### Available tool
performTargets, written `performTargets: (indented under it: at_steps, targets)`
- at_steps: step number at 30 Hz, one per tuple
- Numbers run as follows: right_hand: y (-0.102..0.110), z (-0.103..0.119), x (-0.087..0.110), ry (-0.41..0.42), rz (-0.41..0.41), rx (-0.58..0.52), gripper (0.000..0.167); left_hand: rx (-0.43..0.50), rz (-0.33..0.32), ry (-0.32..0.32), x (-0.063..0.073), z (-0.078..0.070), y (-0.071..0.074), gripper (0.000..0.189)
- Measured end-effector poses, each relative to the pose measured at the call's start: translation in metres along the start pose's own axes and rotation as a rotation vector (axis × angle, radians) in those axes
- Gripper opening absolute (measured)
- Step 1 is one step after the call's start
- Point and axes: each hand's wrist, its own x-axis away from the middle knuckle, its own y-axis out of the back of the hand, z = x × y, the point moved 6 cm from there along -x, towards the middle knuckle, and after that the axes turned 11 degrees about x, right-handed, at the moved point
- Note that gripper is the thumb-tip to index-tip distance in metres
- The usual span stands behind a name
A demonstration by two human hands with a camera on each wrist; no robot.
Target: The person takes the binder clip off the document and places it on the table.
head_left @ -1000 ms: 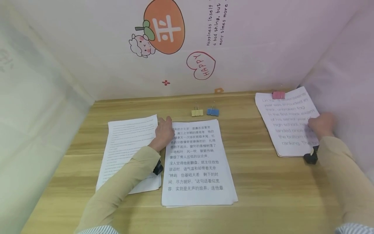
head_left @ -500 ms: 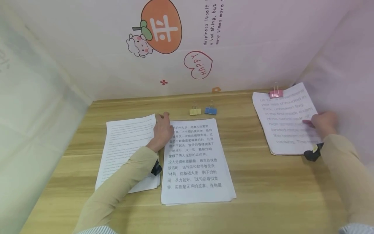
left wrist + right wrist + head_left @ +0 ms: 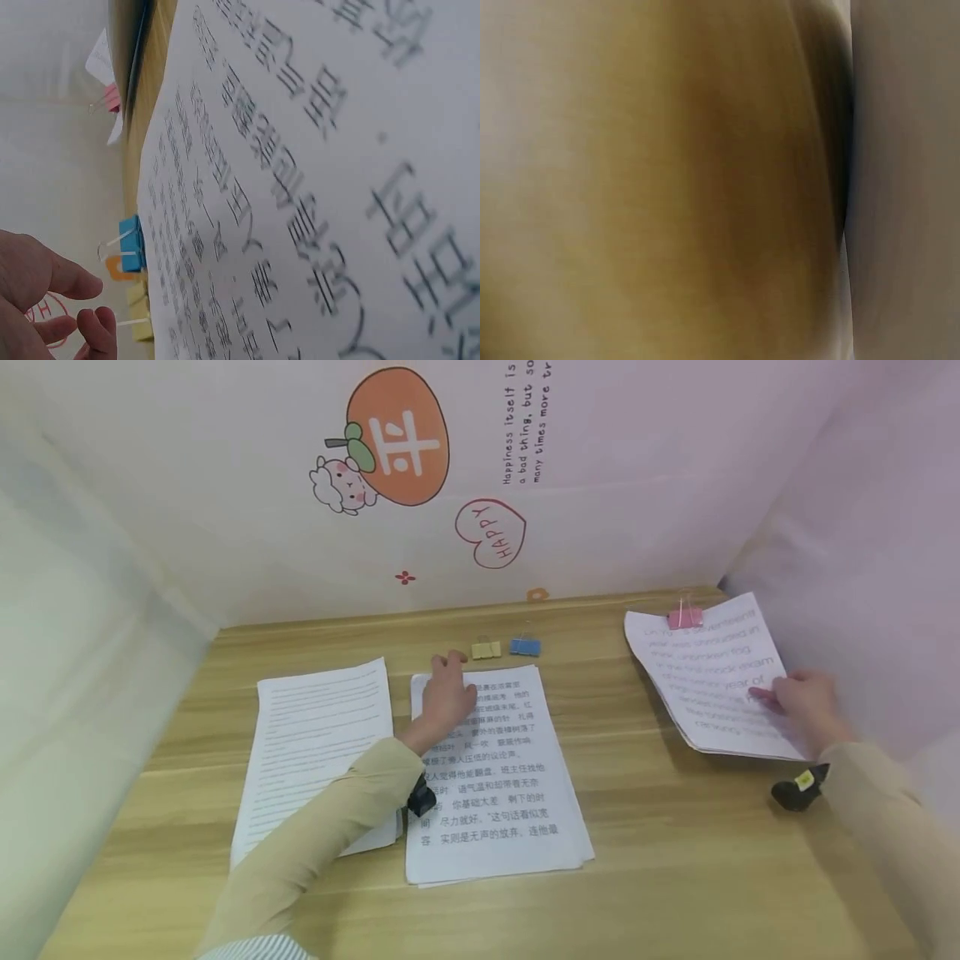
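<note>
At the right, my right hand (image 3: 810, 700) pinches the right edge of a paper stack (image 3: 708, 681) with English print, thumb on top. A pink binder clip (image 3: 686, 617) sits on that stack's top edge, and the stack looks raised off the table. My left hand (image 3: 446, 693) hovers over the upper left of the middle stack (image 3: 498, 852), printed in Chinese, with relaxed fingers and nothing held. Just beyond its fingertips stand a yellow binder clip (image 3: 486, 650) and a blue binder clip (image 3: 525, 647). The right wrist view is blurred.
Another stack of printed sheets (image 3: 315, 727) lies at the left, partly under my left forearm. Pale walls enclose the wooden table (image 3: 675, 877) at the back and both sides. The back wall (image 3: 600, 510) carries printed cartoons and lettering.
My left hand has moved from the gap between the left and middle stacks rightward, toward the yellow clip. My right hand has lifted the clipped stack and shifted it slightly left.
</note>
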Motion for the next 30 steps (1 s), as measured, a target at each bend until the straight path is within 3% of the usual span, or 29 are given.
performTargets:
  at_steps: [4,7,11,12,16,19,23,30]
  targets:
    - [-0.01,-0.004,0.01,-0.036,0.036,-0.247,0.066,0.019,0.053,0.003,0.001,-0.013,-0.019,0.049]
    - [-0.014,-0.008,0.017,-0.054,0.029,-0.301,0.049,0.04,0.105,0.004,0.003,-0.023,-0.033,0.048]
    - [-0.018,-0.011,0.029,-0.01,0.032,-0.171,0.013,0.042,0.167,-0.025,0.003,-0.035,-0.052,0.043]
    - [-0.018,-0.012,0.032,0.0,0.029,-0.132,0.011,0.035,0.182,-0.033,0.003,-0.038,-0.057,0.042]
    - [-0.022,-0.011,0.044,0.028,-0.022,-0.034,0.035,0.055,0.245,-0.039,0.002,-0.047,-0.077,0.037]
    - [-0.027,-0.009,0.053,0.038,-0.045,-0.062,0.047,0.165,0.312,0.011,0.002,-0.051,-0.092,0.038]
    - [-0.036,-0.006,0.066,0.055,-0.049,-0.137,0.05,0.387,0.371,0.125,0.004,-0.055,-0.111,0.038]
    - [-0.047,-0.004,0.084,0.068,-0.021,-0.134,0.05,0.567,0.405,0.25,0.005,-0.059,-0.136,0.031]
